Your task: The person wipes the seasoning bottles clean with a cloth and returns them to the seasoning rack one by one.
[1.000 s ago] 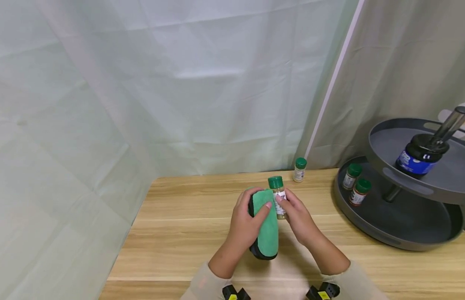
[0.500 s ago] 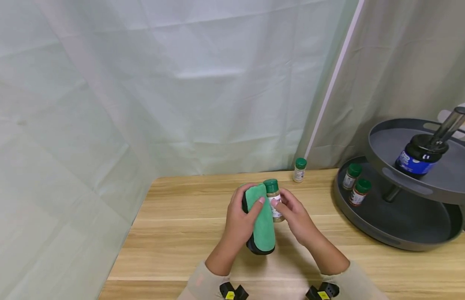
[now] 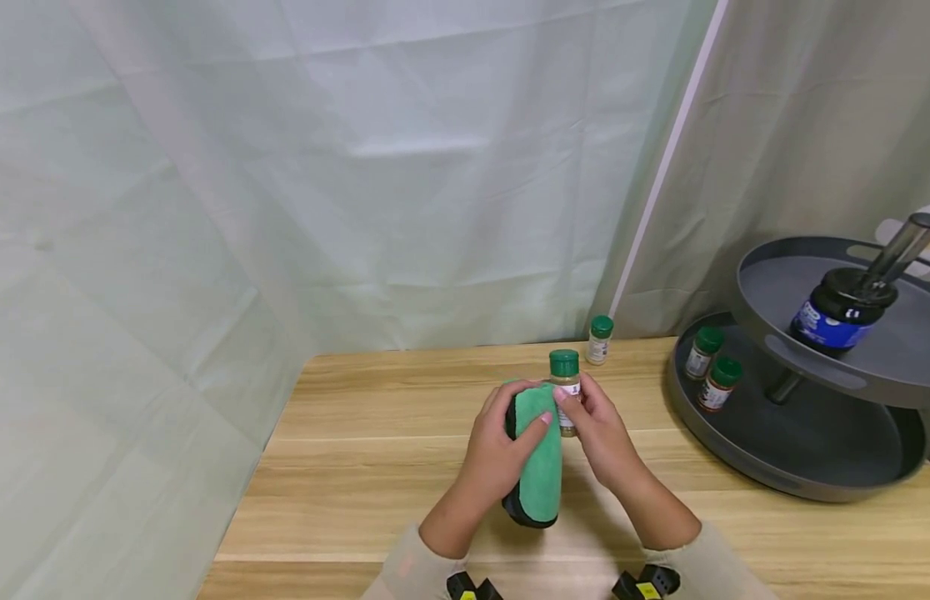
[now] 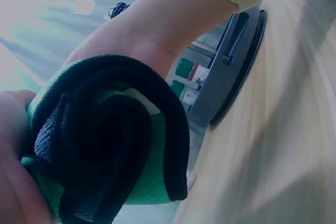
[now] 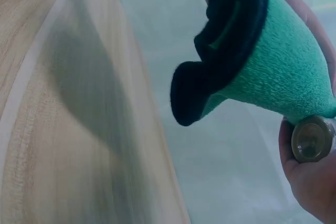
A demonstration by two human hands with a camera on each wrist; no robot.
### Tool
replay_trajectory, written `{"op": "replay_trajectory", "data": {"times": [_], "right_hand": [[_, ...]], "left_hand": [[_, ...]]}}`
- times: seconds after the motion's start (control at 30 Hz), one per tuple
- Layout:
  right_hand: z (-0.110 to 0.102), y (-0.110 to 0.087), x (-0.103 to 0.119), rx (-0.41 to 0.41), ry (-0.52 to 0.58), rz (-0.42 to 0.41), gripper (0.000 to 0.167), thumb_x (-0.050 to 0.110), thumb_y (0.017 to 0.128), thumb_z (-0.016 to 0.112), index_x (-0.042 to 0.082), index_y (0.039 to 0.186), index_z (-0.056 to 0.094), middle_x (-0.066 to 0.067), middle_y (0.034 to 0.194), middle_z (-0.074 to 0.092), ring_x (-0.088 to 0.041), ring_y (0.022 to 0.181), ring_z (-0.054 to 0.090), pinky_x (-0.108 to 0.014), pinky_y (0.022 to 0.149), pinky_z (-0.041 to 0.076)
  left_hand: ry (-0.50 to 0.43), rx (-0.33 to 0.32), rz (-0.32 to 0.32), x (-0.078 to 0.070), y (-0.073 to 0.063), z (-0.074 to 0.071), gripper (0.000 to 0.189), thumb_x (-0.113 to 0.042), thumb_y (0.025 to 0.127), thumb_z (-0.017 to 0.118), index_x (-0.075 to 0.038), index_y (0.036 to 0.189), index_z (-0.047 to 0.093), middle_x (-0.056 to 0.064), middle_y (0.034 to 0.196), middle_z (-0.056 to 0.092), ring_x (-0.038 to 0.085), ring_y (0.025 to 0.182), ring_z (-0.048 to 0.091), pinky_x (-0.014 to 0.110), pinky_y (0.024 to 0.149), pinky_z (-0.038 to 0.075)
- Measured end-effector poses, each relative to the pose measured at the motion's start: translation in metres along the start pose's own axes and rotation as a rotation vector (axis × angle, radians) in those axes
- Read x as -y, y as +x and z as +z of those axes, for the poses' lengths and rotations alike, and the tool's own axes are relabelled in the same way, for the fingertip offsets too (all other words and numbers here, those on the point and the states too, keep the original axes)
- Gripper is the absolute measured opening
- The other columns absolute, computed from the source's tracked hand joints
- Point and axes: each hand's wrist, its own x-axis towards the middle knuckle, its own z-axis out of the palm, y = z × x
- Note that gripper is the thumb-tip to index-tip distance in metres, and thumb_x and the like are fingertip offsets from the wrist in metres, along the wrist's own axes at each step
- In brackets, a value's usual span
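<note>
My left hand (image 3: 497,442) grips a folded green cloth (image 3: 541,475) with dark edging, its thumb lying along the front. In the left wrist view the rolled end of the cloth (image 4: 113,140) shows its layers. My right hand (image 3: 603,429) holds a spice jar (image 3: 565,367) with a green cap upright, thumb across the white label. The cloth lies against the jar's left side. From the right wrist view the jar's round base (image 5: 312,141) shows beside the green cloth (image 5: 286,59). Both hands are above the wooden table (image 3: 345,483).
A second green-capped jar (image 3: 599,340) stands at the table's back edge. On the right, a two-tier grey tray (image 3: 802,479) carries two spice jars (image 3: 703,353) below and a dark jar with a blue label (image 3: 832,321) above. Curtains (image 3: 435,208) hang behind and at left.
Over the last second the cloth and jar shift slightly left, then back right. The right thumb now sits higher, near the cloth's top edge. Both hands keep their hold.
</note>
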Motion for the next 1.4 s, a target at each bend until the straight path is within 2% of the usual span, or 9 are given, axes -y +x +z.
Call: {"op": "replay_trajectory", "data": {"times": [0.2, 0.4, 0.53, 0.73, 1.03, 1.4], "right_hand": [[-0.004, 0.003, 0.0, -0.027, 0.144, -0.098, 0.037, 0.032, 0.11, 0.04, 0.01, 0.14, 0.043, 0.002, 0.123, 0.067, -0.01, 0.115, 0.066, -0.025, 0.094, 0.055], [-0.007, 0.005, 0.006, -0.157, 0.156, -0.12, 0.028, 0.03, 0.109, 0.044, 0.014, 0.132, 0.051, 0.001, 0.112, 0.067, -0.009, 0.104, 0.065, -0.024, 0.09, 0.054], [-0.01, 0.005, 0.008, -0.183, 0.179, -0.156, 0.03, 0.028, 0.11, 0.043, 0.013, 0.135, 0.05, 0.0, 0.115, 0.068, -0.011, 0.102, 0.067, -0.024, 0.089, 0.055], [-0.011, 0.004, 0.008, -0.139, 0.283, -0.209, 0.03, 0.024, 0.111, 0.038, 0.009, 0.136, 0.047, -0.001, 0.117, 0.07, -0.012, 0.105, 0.071, -0.026, 0.091, 0.056], [-0.01, 0.005, 0.007, -0.059, 0.392, -0.273, 0.029, 0.019, 0.112, 0.033, 0.009, 0.137, 0.042, -0.004, 0.116, 0.07, -0.016, 0.108, 0.072, -0.032, 0.098, 0.055], [-0.008, 0.006, 0.003, -0.028, 0.406, -0.292, 0.029, 0.019, 0.112, 0.029, 0.008, 0.137, 0.039, -0.004, 0.119, 0.07, -0.02, 0.117, 0.069, -0.034, 0.101, 0.053]], "left_hand": [[0.085, 0.071, -0.007, 0.001, -0.003, 0.004, 0.041, -0.045, 0.095, 0.066, -0.036, 0.134, 0.056, -0.007, 0.131, 0.057, 0.015, 0.112, 0.057, 0.036, 0.092, 0.05], [0.109, 0.075, -0.032, 0.001, -0.004, 0.005, 0.038, -0.045, 0.094, 0.067, -0.036, 0.13, 0.058, -0.007, 0.125, 0.058, 0.014, 0.107, 0.058, 0.036, 0.089, 0.05], [0.113, 0.067, -0.037, 0.002, -0.003, 0.006, 0.037, -0.046, 0.094, 0.067, -0.036, 0.129, 0.059, -0.008, 0.125, 0.059, 0.014, 0.107, 0.059, 0.036, 0.089, 0.05], [0.088, 0.061, -0.034, 0.004, -0.002, 0.005, 0.039, -0.047, 0.095, 0.065, -0.03, 0.13, 0.059, -0.006, 0.125, 0.06, 0.015, 0.107, 0.06, 0.036, 0.089, 0.051], [0.088, 0.057, -0.028, 0.005, 0.0, 0.005, 0.04, -0.047, 0.096, 0.065, -0.029, 0.131, 0.059, -0.005, 0.123, 0.06, 0.015, 0.106, 0.06, 0.036, 0.09, 0.051], [0.091, 0.103, 0.02, 0.004, -0.003, 0.008, 0.036, -0.045, 0.096, 0.066, -0.031, 0.129, 0.061, -0.004, 0.121, 0.061, 0.013, 0.104, 0.06, 0.031, 0.087, 0.052]]}}
